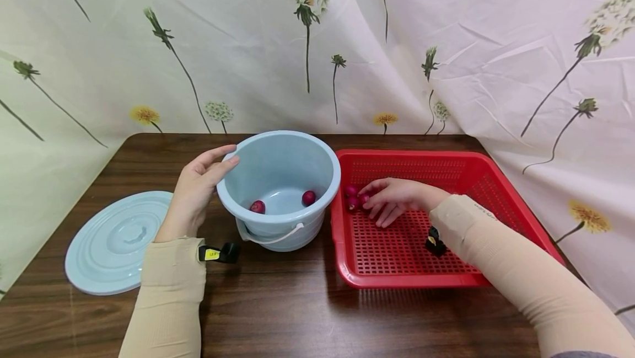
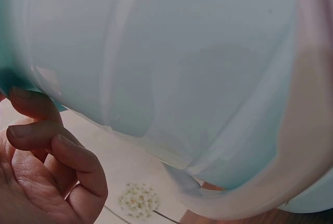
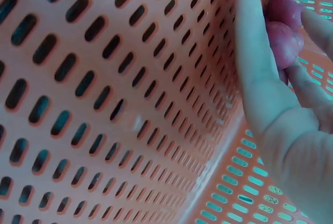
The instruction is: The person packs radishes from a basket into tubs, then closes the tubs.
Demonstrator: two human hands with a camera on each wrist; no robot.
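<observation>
A light blue bucket (image 1: 285, 236) stands mid-table with two red radishes (image 1: 308, 198) inside. My left hand (image 1: 200, 184) grips its rim on the left, thumb over the edge and other fingers outside. In the left wrist view, curled fingers (image 2: 78, 167) lie beside the bucket wall (image 2: 171, 52). My right hand (image 1: 394, 198) reaches into a red perforated basket (image 1: 397, 278), at its left end. Its fingers lie loosely extended around a small cluster of radishes (image 1: 352, 202). In the right wrist view, two radishes (image 3: 283, 44) show clearly between the straight fingers (image 3: 252, 42).
A round light blue lid (image 1: 111, 247) lies flat on the brown wooden table (image 1: 278, 308), left of my left forearm. The basket stands close against the bucket's right side. A white flower-printed cloth (image 1: 248, 43) hangs behind the table. The bucket's handle (image 1: 273, 239) hangs down in front.
</observation>
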